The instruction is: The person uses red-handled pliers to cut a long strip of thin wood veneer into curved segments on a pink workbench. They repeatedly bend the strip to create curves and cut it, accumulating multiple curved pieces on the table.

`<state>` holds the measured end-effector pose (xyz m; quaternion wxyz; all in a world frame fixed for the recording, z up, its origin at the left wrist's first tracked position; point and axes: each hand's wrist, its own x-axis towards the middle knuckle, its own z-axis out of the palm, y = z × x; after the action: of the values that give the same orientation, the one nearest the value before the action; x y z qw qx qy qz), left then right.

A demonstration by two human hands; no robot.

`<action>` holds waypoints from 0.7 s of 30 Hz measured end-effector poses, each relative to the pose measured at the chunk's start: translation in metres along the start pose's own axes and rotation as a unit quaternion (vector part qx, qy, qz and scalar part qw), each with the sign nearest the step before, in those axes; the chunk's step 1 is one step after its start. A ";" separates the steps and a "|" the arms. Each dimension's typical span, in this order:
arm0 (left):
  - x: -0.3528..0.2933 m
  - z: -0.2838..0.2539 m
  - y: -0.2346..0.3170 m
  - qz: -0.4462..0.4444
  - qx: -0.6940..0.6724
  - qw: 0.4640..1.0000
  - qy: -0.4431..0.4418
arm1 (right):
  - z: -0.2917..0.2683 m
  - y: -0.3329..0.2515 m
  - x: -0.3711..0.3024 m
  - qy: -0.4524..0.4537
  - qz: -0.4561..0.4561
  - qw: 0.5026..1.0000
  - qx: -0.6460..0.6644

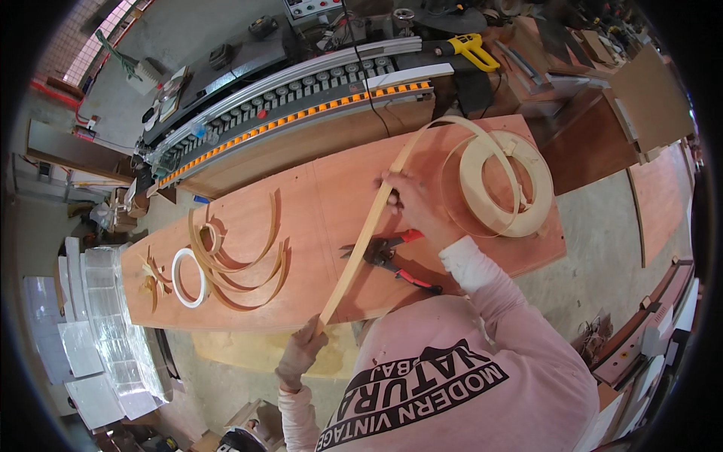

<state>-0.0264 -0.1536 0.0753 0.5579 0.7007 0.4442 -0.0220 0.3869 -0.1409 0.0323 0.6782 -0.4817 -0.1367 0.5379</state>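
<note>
A long, pale wood-coloured strip of edge banding runs slantwise between my two hands across the wooden board. My left hand is closed on its near end, just past the board's front edge. Farther up, my right hand is closed around the strip; some fingers are curled out of sight. Beyond it the banding arches over to a coiled roll lying flat on the right. Red-and-black-handled snips rest on the board, right of the strip and below my right hand, partly behind the strip.
Curved brown strips, a white ring-shaped roll and small offcuts lie at the board's left. A long machine with rollers stands behind the board. A yellow heat gun sits at the back right.
</note>
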 end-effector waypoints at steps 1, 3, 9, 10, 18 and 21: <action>0.004 0.004 0.014 0.012 -0.011 1.000 0.002 | 0.000 -0.007 0.004 -0.008 0.001 1.000 0.007; 0.014 0.014 0.021 0.055 -0.021 0.998 0.013 | 0.009 -0.009 0.002 -0.032 0.018 0.999 0.000; 0.041 0.027 0.049 0.051 -0.056 0.996 0.042 | 0.063 0.026 -0.066 -0.141 0.057 0.983 -0.102; 0.042 0.031 0.050 0.057 -0.050 0.996 0.054 | 0.064 0.029 -0.068 -0.140 0.051 0.984 -0.096; 0.022 0.026 0.031 0.076 0.091 0.992 0.050 | 0.038 0.015 -0.042 -0.086 -0.005 0.995 -0.044; 0.017 0.026 0.023 0.031 0.064 0.996 0.049 | 0.034 0.001 -0.036 -0.075 0.000 0.997 -0.035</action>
<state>0.0105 -0.1642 0.0743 0.4901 0.7485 0.4466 0.0019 0.3490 -0.1547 0.0604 0.6487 -0.4633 -0.2063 0.5674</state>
